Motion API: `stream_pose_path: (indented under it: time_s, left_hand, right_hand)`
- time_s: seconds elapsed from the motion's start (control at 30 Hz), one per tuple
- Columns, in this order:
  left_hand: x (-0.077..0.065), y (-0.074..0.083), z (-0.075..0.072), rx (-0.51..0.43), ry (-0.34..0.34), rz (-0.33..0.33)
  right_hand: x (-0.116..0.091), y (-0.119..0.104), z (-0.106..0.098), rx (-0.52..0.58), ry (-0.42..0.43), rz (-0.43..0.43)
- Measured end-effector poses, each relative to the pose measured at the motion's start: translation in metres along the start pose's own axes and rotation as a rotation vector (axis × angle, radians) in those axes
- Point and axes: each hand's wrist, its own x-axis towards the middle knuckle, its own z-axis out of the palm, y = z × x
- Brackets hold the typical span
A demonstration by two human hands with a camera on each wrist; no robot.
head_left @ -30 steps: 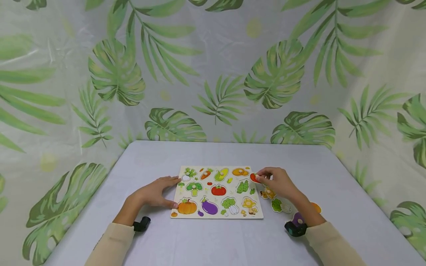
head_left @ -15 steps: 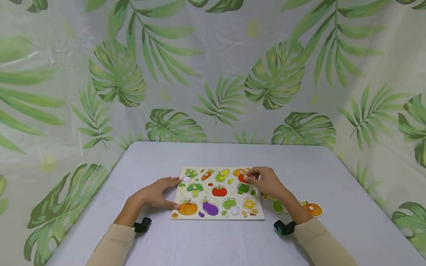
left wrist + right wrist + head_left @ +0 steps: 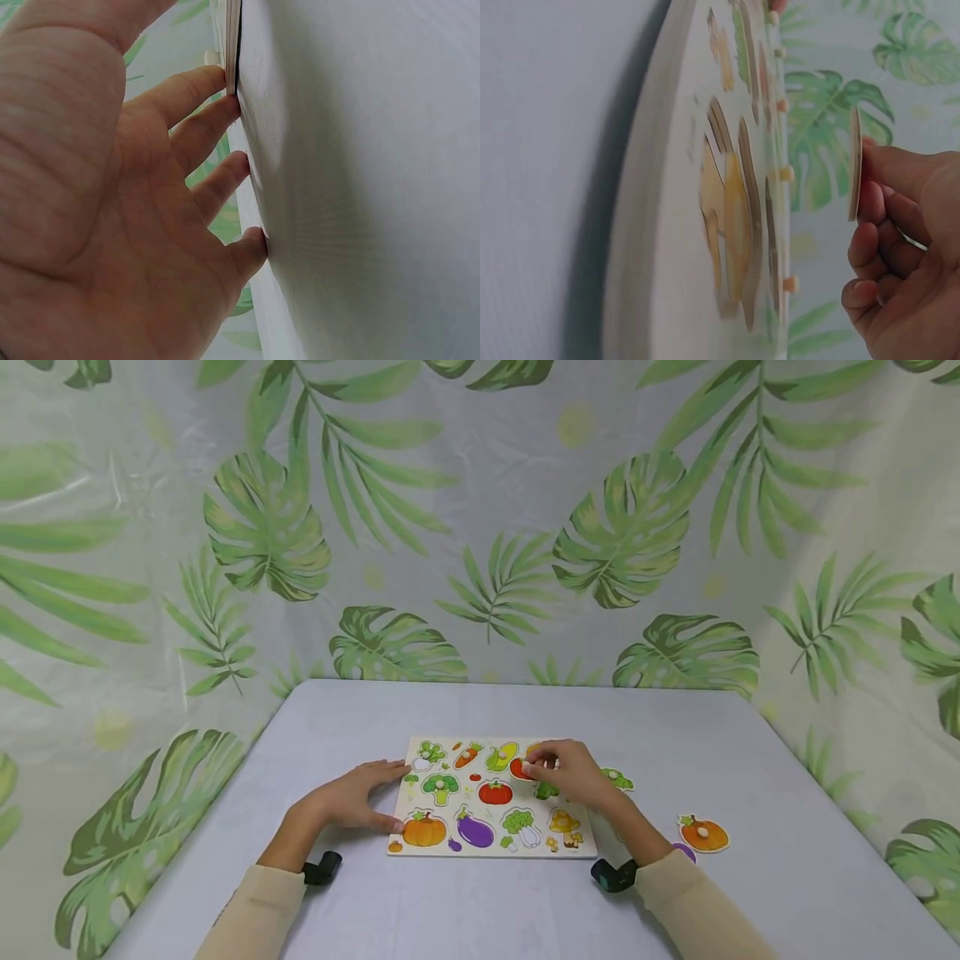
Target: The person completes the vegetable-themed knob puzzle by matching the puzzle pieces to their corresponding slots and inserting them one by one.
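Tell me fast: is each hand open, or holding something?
Left hand: open, touching the puzzle board.
Right hand: closed, pinching the red tomato piece.

We had open tabletop (image 3: 480, 710) behind the board (image 3: 412, 797) and along its near edge, where a hand could pass. The left hand (image 3: 352, 795) blocked the board's left side. Above the upright knobs (image 3: 787, 174), across an air gap, hung the right hand (image 3: 572, 772) with its red piece (image 3: 518, 769); our right forearm (image 3: 636, 825) barred the right edge, the pumpkin piece (image 3: 703, 833) lying beyond.
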Motion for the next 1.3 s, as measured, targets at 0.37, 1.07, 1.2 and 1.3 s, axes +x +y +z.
stream_pose_path:
  time_s: [0.37, 1.07, 1.2, 1.3]
  left_hand:
    - [0.0, 0.0, 0.0, 0.004, 0.001, -0.002]
    - [0.001, 0.0, -0.001, 0.003, -0.001, -0.006]
    - [0.001, 0.001, -0.001, 0.01, 0.0, -0.011]
    - [0.001, 0.001, -0.001, 0.011, 0.0, -0.014]
  right_hand:
    - [0.004, -0.009, 0.014, 0.026, -0.034, -0.023]
    - [0.015, -0.021, 0.037, -0.009, -0.091, -0.036]
    - [0.016, -0.019, 0.04, -0.018, -0.102, -0.032]
    - [0.016, -0.017, 0.042, -0.019, -0.106, -0.031]
